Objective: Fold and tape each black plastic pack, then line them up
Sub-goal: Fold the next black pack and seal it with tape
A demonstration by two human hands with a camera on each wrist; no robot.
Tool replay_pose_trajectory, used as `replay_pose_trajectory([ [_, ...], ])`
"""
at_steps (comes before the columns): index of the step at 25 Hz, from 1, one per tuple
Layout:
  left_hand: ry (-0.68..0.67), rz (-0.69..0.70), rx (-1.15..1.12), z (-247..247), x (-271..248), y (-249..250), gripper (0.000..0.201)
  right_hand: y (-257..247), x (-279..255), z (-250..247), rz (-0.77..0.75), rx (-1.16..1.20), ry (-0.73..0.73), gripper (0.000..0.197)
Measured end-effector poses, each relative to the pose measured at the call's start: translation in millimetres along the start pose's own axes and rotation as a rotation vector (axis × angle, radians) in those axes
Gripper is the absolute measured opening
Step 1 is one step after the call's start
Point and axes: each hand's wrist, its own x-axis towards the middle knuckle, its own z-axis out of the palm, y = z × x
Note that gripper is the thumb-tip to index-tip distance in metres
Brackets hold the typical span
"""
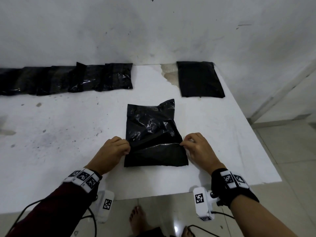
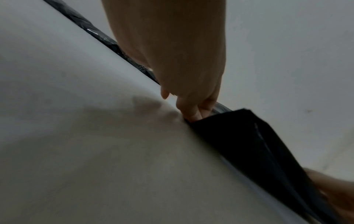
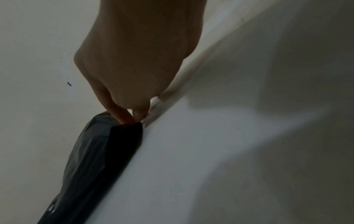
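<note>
- No words, brand names or numbers legible in any view.
- Only signs: black-and-white square code markers. Three on the white band (image 1: 83, 178) at the left wrist, about 7 o'clock from the pack; one on the white camera housing (image 1: 106, 204) below it.
- Two markers on the band (image 1: 234, 180) at the right wrist, about 4 o'clock; one on the camera housing (image 1: 201, 200) beside it.
- Patterns are pixel blocks, not readable as characters.
- Wrist views: a faint pale mark on the black plastic, too blurred to read.
</note>
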Motion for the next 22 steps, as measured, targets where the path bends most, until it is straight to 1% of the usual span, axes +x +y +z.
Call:
replay_pose_trajectory([
  [2,0.04,-0.106,-0.15,4,-3,-1,0.003,-3,-2,-1,0.003,0.026,0.003,0.031],
  [4,0.072,-0.162,-0.248,5,-5,0,0.003,-4,-4,-3,0.003,0.04,-0.009,0.038],
  [7,0.086,-0.212,-0.339,3,-5,5,0.005,-4,-5,-5,0.01,0.031,-0.045,0.035],
  [8,0.085,-0.254,-0.373,1,-5,7,0.006,-4,-5,-6,0.007,0.024,-0.055,0.033],
  [11,0.071,-0.415,-0.462,-2,-5,7,0.028,-4,-6,-7,-0.024,0.019,-0.06,0.038],
  [13,0.073,-0.478,-0.495,-4,-3,8,0.035,-4,-7,-7,-0.036,0.026,-0.069,0.044],
  [15,0.083,-0.537,-0.513,-8,0,13,0.035,-3,-9,-6,-0.038,0.023,-0.082,0.04],
  [17,0.085,-0.589,-0.516,-11,3,17,0.033,-5,-10,-5,-0.024,0.023,-0.064,0.034],
  [20,0.07,-0.608,-0.529,-13,5,18,0.025,-11,-5,-2,0.058,0.12,0.054,0.023],
  [22,0.06,-0.61,-0.561,-14,4,17,0.015,-15,1,-1,0.143,0.17,0.104,0.02],
])
